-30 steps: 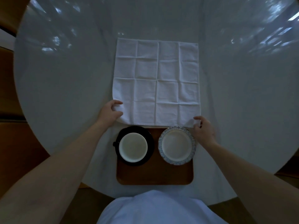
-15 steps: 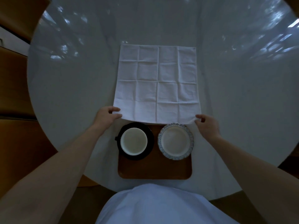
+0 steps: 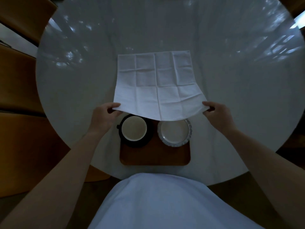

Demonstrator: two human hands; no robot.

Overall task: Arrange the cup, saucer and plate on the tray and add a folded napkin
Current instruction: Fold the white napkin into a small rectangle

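Observation:
A white creased napkin (image 3: 156, 83) lies unfolded on the round table, its near edge lifted off the surface. My left hand (image 3: 104, 116) pinches the near left corner and my right hand (image 3: 217, 114) pinches the near right corner. The lifted edge sags over the far side of a brown wooden tray (image 3: 155, 156). On the tray's left stands a cup (image 3: 134, 128) with a pale inside, on a black saucer (image 3: 149, 138). At the tray's right sits a small plate (image 3: 175, 133) with a patterned rim.
The round table (image 3: 247, 96) has a glossy grey-white top with light reflections. Orange-brown chairs (image 3: 18, 83) stand off its left edge. My torso in a light garment (image 3: 156, 204) is at the near edge.
Both hands have raised the napkin's near corners off the table, so the near edge now hangs over the cup and plate. The view has also pulled back.

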